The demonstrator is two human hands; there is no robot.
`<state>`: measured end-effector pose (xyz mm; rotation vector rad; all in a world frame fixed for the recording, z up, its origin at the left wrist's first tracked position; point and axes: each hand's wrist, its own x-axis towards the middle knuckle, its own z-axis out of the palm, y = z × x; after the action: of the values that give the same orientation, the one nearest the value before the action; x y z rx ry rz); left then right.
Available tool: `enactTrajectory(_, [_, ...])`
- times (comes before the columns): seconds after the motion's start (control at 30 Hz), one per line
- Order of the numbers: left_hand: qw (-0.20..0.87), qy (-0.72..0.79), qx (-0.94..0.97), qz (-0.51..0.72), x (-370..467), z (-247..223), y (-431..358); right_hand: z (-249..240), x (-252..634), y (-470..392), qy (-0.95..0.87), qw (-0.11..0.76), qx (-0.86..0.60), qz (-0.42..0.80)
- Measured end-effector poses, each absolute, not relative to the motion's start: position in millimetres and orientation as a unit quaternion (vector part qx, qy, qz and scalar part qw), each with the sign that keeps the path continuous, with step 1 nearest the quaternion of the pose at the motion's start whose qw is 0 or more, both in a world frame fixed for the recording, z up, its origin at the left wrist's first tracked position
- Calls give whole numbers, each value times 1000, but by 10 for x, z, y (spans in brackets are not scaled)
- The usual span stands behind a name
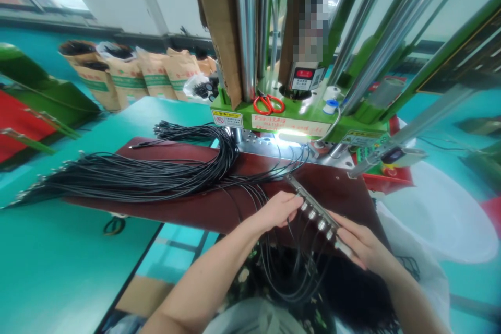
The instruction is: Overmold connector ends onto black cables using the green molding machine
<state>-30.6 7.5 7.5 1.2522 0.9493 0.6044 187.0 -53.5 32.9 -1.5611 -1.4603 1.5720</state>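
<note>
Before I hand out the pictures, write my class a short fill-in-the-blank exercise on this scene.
The right hand holds the metal bar near its ____ end, with the left hand farther up.
The scissors on the green machine have ____ handles.
The long cables lying across the brown board are ____.

lower; red; black

Access over the board is from the right, between the bar and the base plate. On the left, the cable bundle obstructs the board; strands cross behind the bar toward the plate. Vertical clearance above the plate is limited by the green beam. A slanted rod bounds the right rear. Cable loops obstruct approach from below. The near-left table offers a lateral path before the bundle.
</note>
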Motion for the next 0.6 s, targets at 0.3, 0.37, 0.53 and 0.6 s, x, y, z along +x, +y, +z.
enactTrajectory(0.3, [673,424,537,281,-222,116,114,343,1861,-594,-542,254,-587,545])
enactTrajectory(0.37, [662,432,528,312,-193,111,90,334,1947,-612,-541,248,-601,533])
enactTrajectory(0.53, [603,446,540,382,-179,70,11,267,2281,-462,-584,194,-640,460])
enactTrajectory(0.6, [576,449,559,393,-197,73,-6,285,2353,-319,-635,155,-637,409])
